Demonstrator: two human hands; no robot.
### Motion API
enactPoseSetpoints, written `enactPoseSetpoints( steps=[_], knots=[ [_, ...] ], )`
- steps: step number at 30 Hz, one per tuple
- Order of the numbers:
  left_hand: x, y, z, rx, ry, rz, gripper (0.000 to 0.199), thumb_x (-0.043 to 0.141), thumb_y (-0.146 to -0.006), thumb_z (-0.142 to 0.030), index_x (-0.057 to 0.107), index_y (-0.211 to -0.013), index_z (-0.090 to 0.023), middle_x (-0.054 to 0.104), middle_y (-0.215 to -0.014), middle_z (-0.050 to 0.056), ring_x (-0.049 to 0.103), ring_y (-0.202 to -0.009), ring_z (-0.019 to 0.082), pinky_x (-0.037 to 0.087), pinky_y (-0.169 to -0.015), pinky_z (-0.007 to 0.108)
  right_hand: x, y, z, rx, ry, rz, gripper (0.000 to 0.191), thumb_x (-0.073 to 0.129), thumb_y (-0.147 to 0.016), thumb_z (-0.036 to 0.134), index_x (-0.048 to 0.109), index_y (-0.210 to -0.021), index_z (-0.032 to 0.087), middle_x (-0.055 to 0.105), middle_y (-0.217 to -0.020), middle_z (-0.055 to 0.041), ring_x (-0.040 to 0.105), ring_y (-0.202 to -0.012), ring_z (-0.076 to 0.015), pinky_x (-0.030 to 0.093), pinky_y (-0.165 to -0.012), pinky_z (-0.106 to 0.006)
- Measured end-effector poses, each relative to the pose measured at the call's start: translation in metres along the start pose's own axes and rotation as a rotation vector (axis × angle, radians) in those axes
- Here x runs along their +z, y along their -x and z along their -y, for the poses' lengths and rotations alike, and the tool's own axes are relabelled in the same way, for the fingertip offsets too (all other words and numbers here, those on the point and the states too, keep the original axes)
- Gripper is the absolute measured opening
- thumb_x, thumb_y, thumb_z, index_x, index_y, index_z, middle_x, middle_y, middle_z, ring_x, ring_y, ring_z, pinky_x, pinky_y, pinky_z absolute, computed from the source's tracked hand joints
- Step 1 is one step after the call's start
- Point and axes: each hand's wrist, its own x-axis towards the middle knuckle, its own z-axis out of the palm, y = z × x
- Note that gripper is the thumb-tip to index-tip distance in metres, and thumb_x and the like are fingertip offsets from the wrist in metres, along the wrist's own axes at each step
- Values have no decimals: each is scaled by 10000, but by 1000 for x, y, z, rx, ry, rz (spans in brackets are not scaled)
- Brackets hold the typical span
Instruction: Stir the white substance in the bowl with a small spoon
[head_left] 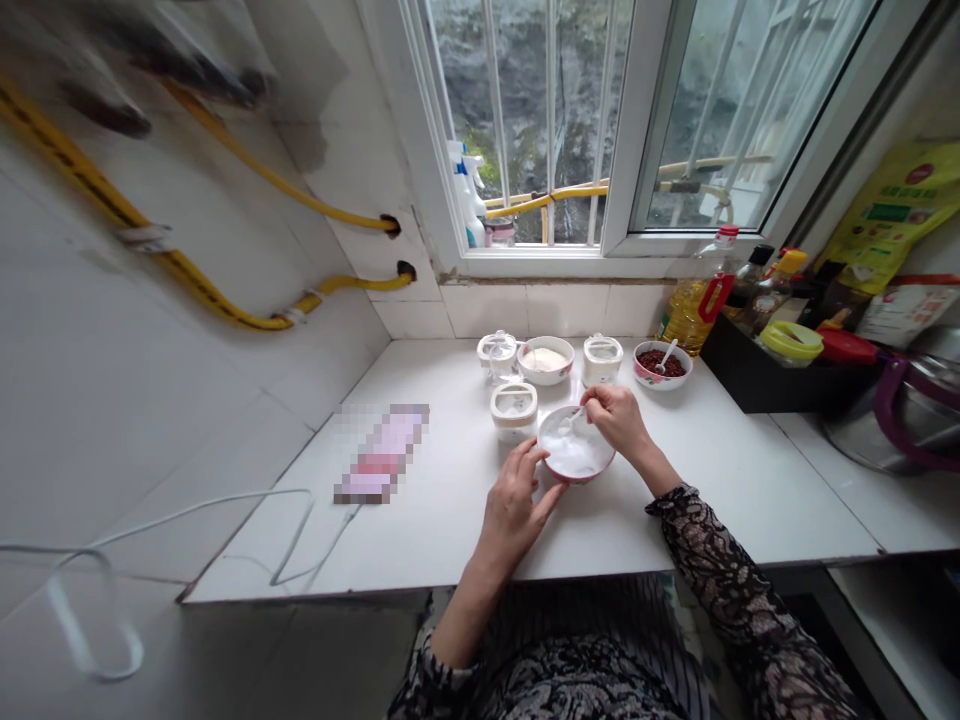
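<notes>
A white tiled counter (720, 490) runs beneath a white-framed window (619, 130) in a kitchen corner, with yellow gas hoses (180, 270) fixed along the tiled wall at left. At far right stand a steel pot (900, 420) with a purple handle, a yellow printed bag (892, 215) and a black tray (757, 378) holding bottles, next to a plastic bottle of cooking oil (694, 312). A person in black patterned sleeves works with both bare hands at the middle of the counter, where a white bowl (576, 452) with a red rim sits near the front edge, filled with a white powder or paste. The person's right hand (616, 420) is closed, thumb and fingers pinching a small white spoon (571, 420) with its tip down in the mixture. The left hand (514, 510) is open, fingers spread, with its fingertips (541, 462) at the bowl's left rim. Just behind the bowl stand three white lidded jars (514, 410), a small bowl of pale paste (545, 358) and a floral bowl of red beans (661, 364) with a spoon in it. Left of the hands, a white cable (202, 515) trails across the counter toward a flat object (382, 455) too blurred to identify.
</notes>
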Motion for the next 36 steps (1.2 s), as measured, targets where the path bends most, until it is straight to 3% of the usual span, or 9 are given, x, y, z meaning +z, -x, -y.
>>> enactPoseSetpoints(
  steps=[9, 15, 20, 24, 27, 36],
  knots=[
    [0, 0, 0, 0, 2, -2, 338, 659, -875, -224, 544, -1193, -226, 581, -1318, 131, 650, -1130, 251, 653, -697, 305, 3, 1, -4, -84, 163, -57, 220, 485, -749, 137, 658, -641, 220, 688, -608, -5, 650, -704, -189, 436, -919, -359],
    [-1, 0, -1, 0, -5, -1, 349, 668, -867, -214, 545, -1193, -230, 583, -1316, 127, 657, -1116, 247, 654, -698, 302, 3, 1, -5, -75, 127, -21, 237, 468, -758, 124, 652, -646, 221, 655, -568, 9, 633, -649, -178, 453, -864, -332],
    [-1, 0, 1, 4, -5, 0, 342, 662, -871, -225, 547, -1193, -228, 584, -1317, 129, 657, -1119, 246, 655, -691, 299, 4, 4, -3, -122, 233, -57, 199, 497, -785, 138, 667, -723, 219, 721, -708, -38, 650, -808, -226, 451, -881, -351],
    [0, 1, 2, -4, 2, 4, 341, 660, -874, -232, 543, -1193, -228, 576, -1319, 126, 651, -1126, 247, 657, -703, 308, 4, 5, 1, -136, 222, -84, 157, 529, -805, 148, 665, -862, 203, 670, -625, -9, 621, -666, -196, 450, -888, -353],
    [0, 1, 2, -10, 11, 7, 333, 657, -877, -241, 541, -1188, -227, 570, -1318, 127, 651, -1114, 248, 659, -700, 320, 5, 4, 1, -123, 179, -76, 123, 543, -813, 151, 650, -844, 201, 664, -625, 8, 609, -603, -167, 442, -904, -352],
    [1, 0, 2, -11, 17, -2, 313, 646, -882, -251, 549, -1178, -229, 576, -1302, 124, 657, -1098, 246, 662, -690, 325, 6, 3, 1, -77, 104, -109, 145, 535, -818, 161, 669, -826, 218, 705, -679, -13, 638, -687, -184, 458, -875, -336]
  ],
)
